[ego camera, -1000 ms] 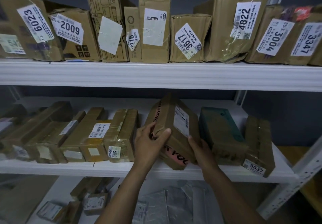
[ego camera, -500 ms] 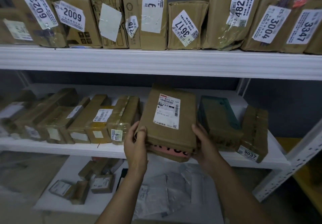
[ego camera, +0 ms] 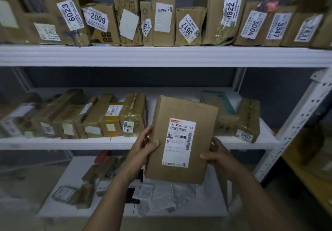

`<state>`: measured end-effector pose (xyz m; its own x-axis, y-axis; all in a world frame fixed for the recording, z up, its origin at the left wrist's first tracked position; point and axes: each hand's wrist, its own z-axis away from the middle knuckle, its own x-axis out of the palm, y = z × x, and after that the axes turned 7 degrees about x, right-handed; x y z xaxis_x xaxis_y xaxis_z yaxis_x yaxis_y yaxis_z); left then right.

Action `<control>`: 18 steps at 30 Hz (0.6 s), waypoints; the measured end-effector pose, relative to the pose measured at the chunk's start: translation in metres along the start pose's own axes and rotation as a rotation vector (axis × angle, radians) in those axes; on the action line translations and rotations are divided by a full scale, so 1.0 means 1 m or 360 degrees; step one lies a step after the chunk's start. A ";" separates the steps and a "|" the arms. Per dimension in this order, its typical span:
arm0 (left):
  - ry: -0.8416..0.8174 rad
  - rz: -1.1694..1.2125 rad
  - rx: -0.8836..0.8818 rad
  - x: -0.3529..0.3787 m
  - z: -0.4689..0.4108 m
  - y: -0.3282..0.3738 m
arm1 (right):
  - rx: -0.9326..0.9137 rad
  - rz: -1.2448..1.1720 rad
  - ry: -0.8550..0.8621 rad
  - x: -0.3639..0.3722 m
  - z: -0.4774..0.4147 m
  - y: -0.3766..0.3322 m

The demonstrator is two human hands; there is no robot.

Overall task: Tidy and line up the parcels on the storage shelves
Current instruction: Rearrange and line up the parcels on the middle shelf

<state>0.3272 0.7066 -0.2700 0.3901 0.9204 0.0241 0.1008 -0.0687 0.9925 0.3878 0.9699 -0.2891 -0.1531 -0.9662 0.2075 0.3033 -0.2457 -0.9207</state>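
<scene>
I hold a flat brown cardboard parcel with a white barcode label facing me, lifted off and in front of the middle shelf. My left hand grips its left edge, thumb on the front. My right hand grips its lower right edge. A gap lies on the middle shelf behind the parcel, between a taped parcel labelled 6096 and a teal-topped parcel. A parcel labelled 9037 lies furthest right.
The top shelf carries a row of upright labelled boxes, among them 6023, 3617 and 4822. Several flat parcels lie along the middle shelf's left. The bottom shelf holds small boxes and grey plastic mailers. A white upright post stands right.
The parcel has come off the middle shelf toward me and turned label-up, then risen upright in front of the shelf. Both hands kept hold of its edges.
</scene>
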 end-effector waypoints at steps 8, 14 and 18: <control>-0.0325 0.0027 -0.0004 -0.039 0.045 0.009 | 0.0027 0.0248 -0.0014 0.027 0.065 0.051; -0.0294 -0.0105 0.0107 -0.032 0.068 0.026 | -0.0054 0.0234 0.0247 0.045 0.089 0.040; -0.0234 -0.0117 0.0265 -0.024 0.072 0.036 | -0.0012 0.0199 0.0248 0.062 0.102 0.008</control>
<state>0.3877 0.6544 -0.2433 0.5040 0.8603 -0.0774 0.2787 -0.0772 0.9573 0.4767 0.9000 -0.2500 -0.2587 -0.9652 0.0381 0.3222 -0.1234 -0.9386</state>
